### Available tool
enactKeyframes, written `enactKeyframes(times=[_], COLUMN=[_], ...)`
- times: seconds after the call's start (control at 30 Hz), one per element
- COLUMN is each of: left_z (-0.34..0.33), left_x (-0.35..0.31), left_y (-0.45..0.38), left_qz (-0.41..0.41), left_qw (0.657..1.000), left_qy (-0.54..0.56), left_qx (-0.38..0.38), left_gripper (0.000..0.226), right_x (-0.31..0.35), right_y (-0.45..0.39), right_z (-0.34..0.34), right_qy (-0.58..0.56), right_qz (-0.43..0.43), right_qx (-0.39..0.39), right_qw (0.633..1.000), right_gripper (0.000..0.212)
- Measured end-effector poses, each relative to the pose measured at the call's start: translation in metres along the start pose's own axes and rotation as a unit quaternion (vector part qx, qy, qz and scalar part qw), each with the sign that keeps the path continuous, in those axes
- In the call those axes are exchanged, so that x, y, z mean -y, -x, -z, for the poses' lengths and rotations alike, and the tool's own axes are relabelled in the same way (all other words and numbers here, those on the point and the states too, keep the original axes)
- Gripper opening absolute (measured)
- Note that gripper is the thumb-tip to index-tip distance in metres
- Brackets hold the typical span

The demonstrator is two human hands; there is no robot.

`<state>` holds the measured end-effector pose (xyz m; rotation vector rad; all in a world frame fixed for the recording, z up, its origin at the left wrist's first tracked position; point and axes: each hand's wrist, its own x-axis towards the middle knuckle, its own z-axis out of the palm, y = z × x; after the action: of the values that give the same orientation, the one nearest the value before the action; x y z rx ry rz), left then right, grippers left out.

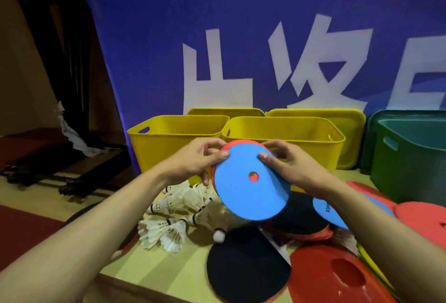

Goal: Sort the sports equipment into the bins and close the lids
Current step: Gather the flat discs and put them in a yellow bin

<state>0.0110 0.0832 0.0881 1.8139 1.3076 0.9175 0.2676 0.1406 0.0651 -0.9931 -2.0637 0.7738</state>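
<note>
Taking the blue disc (pixel 251 182) as the landmark: left of it and lower, a heap of white shuttlecocks (pixel 173 216) lies on the counter (pixel 154 269); they overlap too much to count. The left hand (pixel 195 160) pinches the disc's upper left edge, thumb on the blue face, fingers curled behind. The disc is held tilted above the counter, with a red disc (pixel 237 144) stacked behind it and showing at the top rim and through the centre hole. The right hand (pixel 289 165) grips the upper right edge the same way.

Behind the disc stand two yellow bins (pixel 169 138), open, side by side and touching, with two yellow lids (pixel 347 124) propped behind them. Below the disc lies a black paddle (pixel 243 269), with a second dark paddle (pixel 304 218) just under the right forearm. Right of the disc, another blue disc (pixel 328 213) and a red flat disc (pixel 422 218) lie on the counter, with a red cone marker (pixel 321 278) nearer the viewer. Farthest right stands one green bin (pixel 410 165), open.
</note>
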Motion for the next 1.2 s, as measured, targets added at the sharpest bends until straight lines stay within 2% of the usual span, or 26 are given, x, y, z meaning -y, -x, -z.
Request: enactKeyframes(times=[0.07, 0.17, 0.23, 0.3, 0.37, 0.43, 0.5, 0.6, 0.63, 0.77, 0.83, 0.93, 1.07, 1.2], left_z=[0.008, 0.043, 0.074, 0.098, 0.109, 0.113, 0.111, 0.098, 0.09, 0.027, -0.016, -0.076, -0.136, -0.188], left_x=[-0.002, -0.001, 0.002, 0.008, 0.018, 0.029, 0.033, 0.027, 0.024, 0.009, -0.001, -0.011, -0.019, -0.031], left_y=[0.001, -0.002, -0.01, -0.021, -0.031, -0.036, -0.04, -0.042, -0.04, -0.022, -0.019, -0.031, -0.065, -0.09], left_qz=[-0.014, -0.021, 0.001, 0.05, 0.121, 0.166, 0.176, 0.155, 0.15, 0.126, 0.1, 0.061, 0.015, -0.09], left_qw=[0.998, 0.98, 0.951, 0.924, 0.92, 0.935, 0.943, 0.943, 0.95, 0.985, 0.991, 0.992, 0.99, 0.973], left_qy=[0.011, 0.038, 0.076, 0.156, 0.201, 0.176, 0.124, 0.069, 0.044, -0.053, -0.086, -0.099, -0.11, -0.184], left_qx=[-0.056, -0.196, -0.3, -0.345, -0.313, -0.261, -0.254, -0.287, -0.27, -0.101, -0.024, 0.058, 0.09, 0.103], left_gripper=[0.022, 0.022, 0.023, 0.019, 0.027, 0.033, 0.028, 0.027, 0.028, 0.03, 0.03, 0.029, 0.021, 0.012], right_x=[0.003, 0.001, -0.008, -0.017, -0.022, -0.024, -0.025, -0.026, -0.027, -0.04, -0.052, -0.073, -0.097, -0.101], right_y=[0.001, 0.008, 0.014, 0.017, 0.021, 0.027, 0.032, 0.037, 0.037, 0.056, 0.073, 0.101, 0.134, 0.162], right_z=[-0.013, -0.033, -0.041, -0.047, -0.051, -0.053, -0.049, -0.037, -0.032, 0.004, 0.026, 0.06, 0.106, 0.15], right_qy=[-0.023, -0.203, -0.213, -0.192, -0.185, -0.178, -0.146, -0.088, -0.075, -0.01, 0.034, 0.158, 0.293, 0.303], right_qz=[-0.034, -0.122, -0.14, -0.144, -0.146, -0.139, -0.123, -0.104, -0.099, -0.072, -0.053, -0.007, -0.035, -0.023], right_qx=[0.014, 0.062, 0.076, 0.094, 0.113, 0.139, 0.164, 0.174, 0.167, 0.114, 0.088, 0.03, -0.033, -0.127], right_qw=[0.999, 0.97, 0.964, 0.966, 0.965, 0.964, 0.968, 0.975, 0.978, 0.991, 0.994, 0.987, 0.955, 0.944], right_gripper=[0.039, 0.04, 0.039, 0.036, 0.031, 0.026, 0.025, 0.024, 0.023, 0.023, 0.022, 0.017, 0.016, 0.017])
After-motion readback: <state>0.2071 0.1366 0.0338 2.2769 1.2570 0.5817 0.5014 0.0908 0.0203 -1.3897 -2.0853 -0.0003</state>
